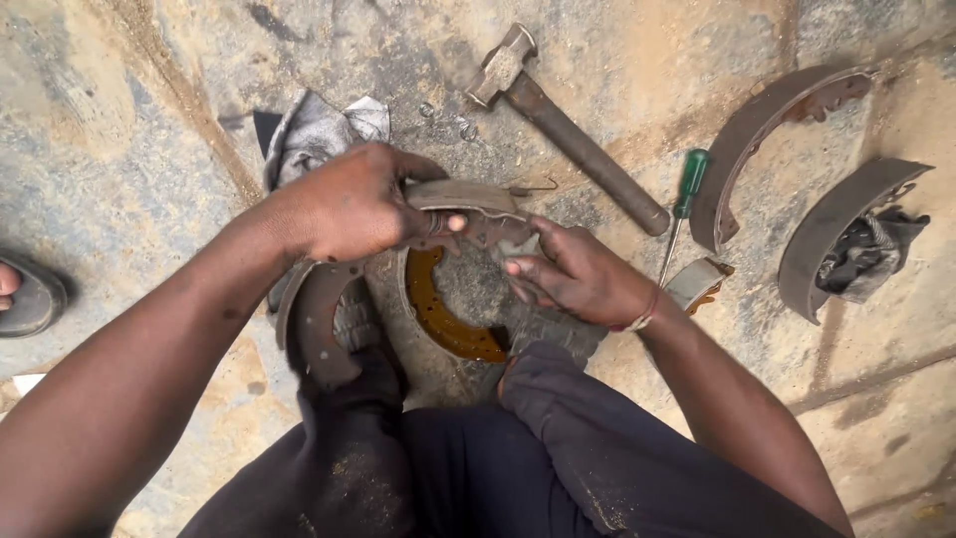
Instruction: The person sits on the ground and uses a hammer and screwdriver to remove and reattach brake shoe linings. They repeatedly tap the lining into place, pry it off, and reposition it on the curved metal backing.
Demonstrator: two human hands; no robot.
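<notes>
Rusty brake shoe (468,199) gripped by left hand (363,204), right hand (578,274) touching.

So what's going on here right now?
A person crouched on a concrete floor grips a curved brake shoe from above with the left hand, while the right hand works at its end with the fingertips. A rust-orange brake shoe lies beneath. A hammer, a green-handled screwdriver and two more brake shoes lie to the right.
</notes>
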